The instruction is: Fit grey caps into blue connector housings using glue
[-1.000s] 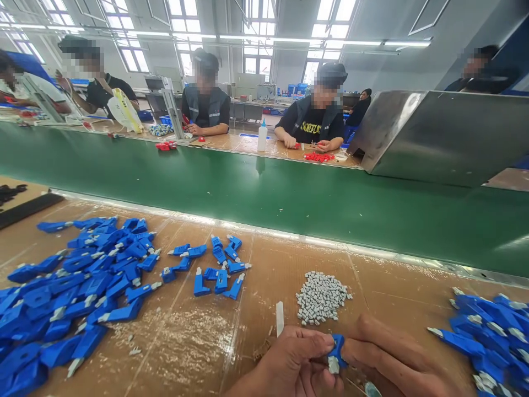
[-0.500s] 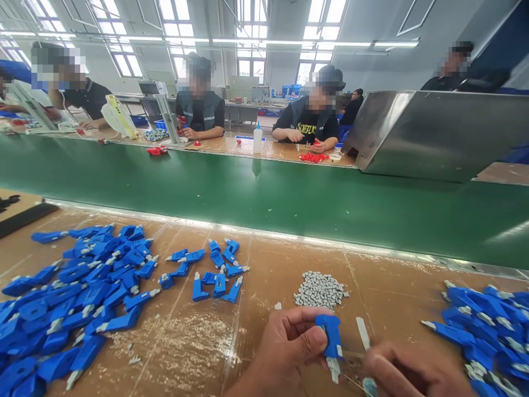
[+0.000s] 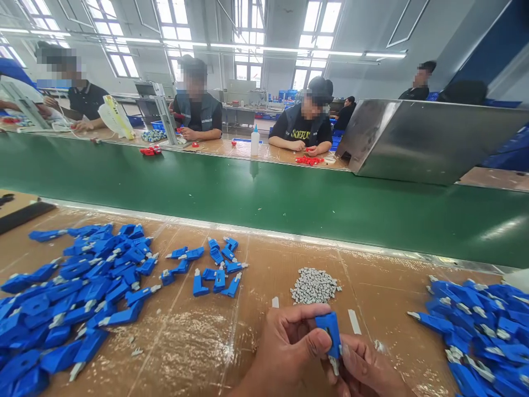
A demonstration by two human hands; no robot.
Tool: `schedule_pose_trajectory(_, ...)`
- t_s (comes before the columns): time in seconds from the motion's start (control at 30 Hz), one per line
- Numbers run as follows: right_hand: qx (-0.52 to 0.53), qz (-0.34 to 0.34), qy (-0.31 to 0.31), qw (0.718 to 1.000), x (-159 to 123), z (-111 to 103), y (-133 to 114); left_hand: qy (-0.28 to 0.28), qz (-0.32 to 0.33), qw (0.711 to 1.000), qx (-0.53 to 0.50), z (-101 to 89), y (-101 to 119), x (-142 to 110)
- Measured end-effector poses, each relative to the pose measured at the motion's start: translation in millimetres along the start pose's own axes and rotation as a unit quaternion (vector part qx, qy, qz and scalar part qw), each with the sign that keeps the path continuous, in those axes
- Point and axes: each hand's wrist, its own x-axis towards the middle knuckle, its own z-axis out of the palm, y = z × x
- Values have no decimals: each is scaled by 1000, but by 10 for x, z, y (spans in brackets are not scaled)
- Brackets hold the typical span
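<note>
My left hand (image 3: pixel 289 347) pinches a blue plastic part (image 3: pixel 329 329) between thumb and fingers, its pale grey tip (image 3: pixel 334 364) pointing down. My right hand (image 3: pixel 367 366) is closed at the part's lower right edge, thumb against it; its other fingers are partly hidden behind. Just beyond my hands lies a heap of small grey pieces (image 3: pixel 314 285). White strips (image 3: pixel 354 322) are stuck on the table on either side of the hands.
A large pile of blue parts with grey tips (image 3: pixel 82 286) covers the left, with a small group (image 3: pixel 219 280) beside it. Another blue pile (image 3: pixel 479 325) lies right. Beyond the green belt (image 3: pixel 231 193), several people work near a white bottle (image 3: pixel 255 142) and red parts (image 3: pixel 309 160).
My right hand moved off the blue part to the lower right, then came back against its edge. My left hand turned the part so its tip points down. The view shifted slightly.
</note>
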Motion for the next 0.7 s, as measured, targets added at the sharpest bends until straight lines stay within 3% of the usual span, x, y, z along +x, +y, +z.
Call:
schedule_pose_trajectory(0.27, 1, -42, 20, 999, 0, 70, 165, 27, -14, 998, 56, 95, 78, -43)
schedule_pose_trajectory(0.33, -51, -61, 33, 996, 24, 88, 186, 59, -3, 989, 134, 79, 170, -39)
schedule_pose_trajectory(0.4, -135, -87, 63, 985, 2, 23, 107, 139, 53, 950, 274, -7, 370, -33)
schedule_pose_trajectory(0.43, -190, -108, 97, 971, -44, -59, 22, 196, 103, 905, 362, -85, 504, -26)
schedule_pose_trajectory(0.47, -251, -134, 143, 948, -119, -174, -87, 248, 163, 835, 463, -182, 651, -15)
schedule_pose_trajectory(0.53, -366, -199, 275, 866, -340, -487, -343, 342, 253, 640, 640, -408, 933, 11)
schedule_pose_trajectory(0.6, -434, -246, 382, 778, -580, -852, -577, 397, 265, 491, 729, -602, 1124, 31)
schedule_pose_trajectory(0.63, -462, -264, 411, 740, -674, -1028, -662, 411, 266, 447, 749, -660, 1165, 36)
schedule_pose_trajectory(0.67, -489, -275, 423, 712, -737, -1187, -719, 413, 271, 428, 757, -683, 1166, 38)
schedule_pose_trajectory(0.7, -513, -289, 427, 686, -767, -1324, -747, 408, 289, 428, 753, -668, 1126, 39)
